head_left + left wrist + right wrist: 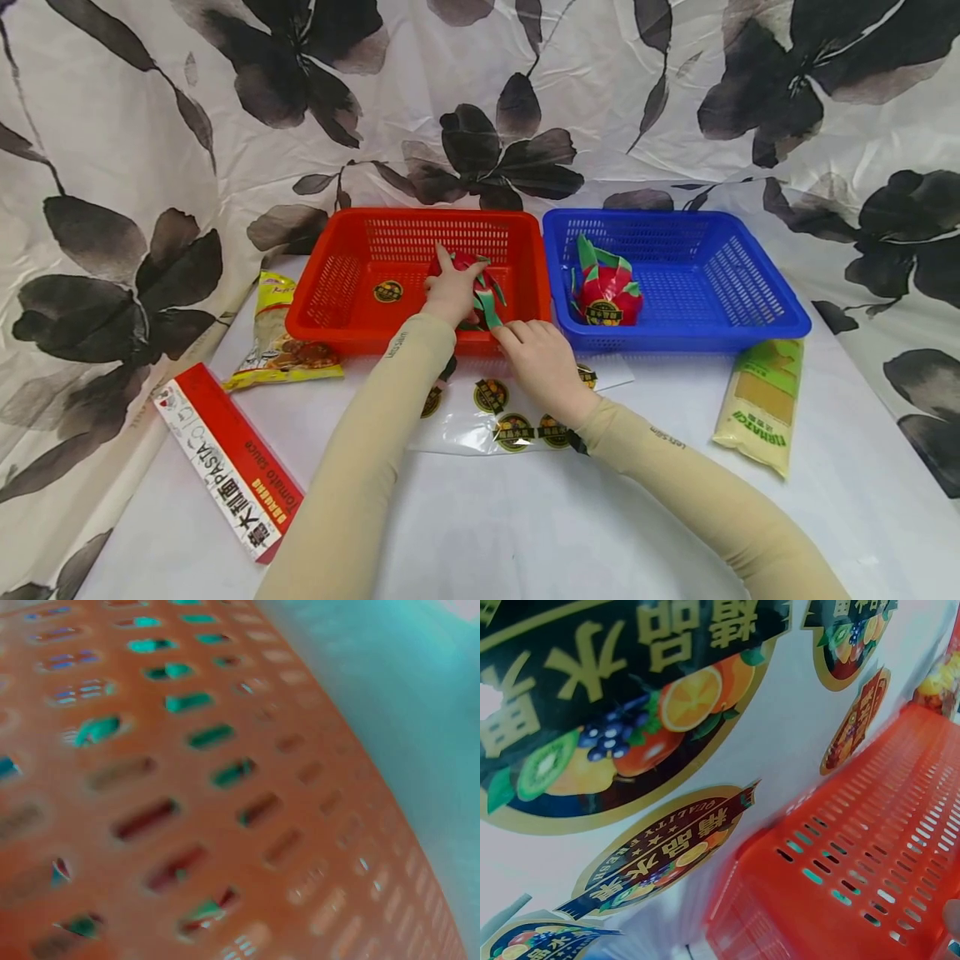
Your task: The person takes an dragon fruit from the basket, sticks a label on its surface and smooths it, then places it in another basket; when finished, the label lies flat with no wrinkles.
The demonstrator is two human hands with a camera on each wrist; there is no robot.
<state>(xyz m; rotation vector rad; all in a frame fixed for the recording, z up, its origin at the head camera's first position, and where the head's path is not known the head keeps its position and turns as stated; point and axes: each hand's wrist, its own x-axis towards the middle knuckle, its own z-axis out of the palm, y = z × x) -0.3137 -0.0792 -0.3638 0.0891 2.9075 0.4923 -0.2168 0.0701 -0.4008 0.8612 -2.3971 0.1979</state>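
Note:
A red dragon fruit with green leaf tips (489, 292) sits in the red basket (352, 340). My left hand (450, 287) lies over it with fingers spread, index and thumb apart across its top. My right hand (543, 367) is at the basket's front rim, fingertips right at a green leaf; its thumb is hidden, so I cannot tell whether it pinches the leaf. Green and red bits show through the slotted basket wall (247, 780) in the left wrist view. One fingertip (952, 919) shows over the basket in the right wrist view.
A clear sheet of round fruit stickers (491, 396) lies under my right hand. One sticker (388, 291) is in the red basket. The blue basket (697, 340) holds a labelled dragon fruit (603, 296). Around them lie a pasta box (232, 467), a yellow-edged packet (281, 337) and a green packet (761, 404).

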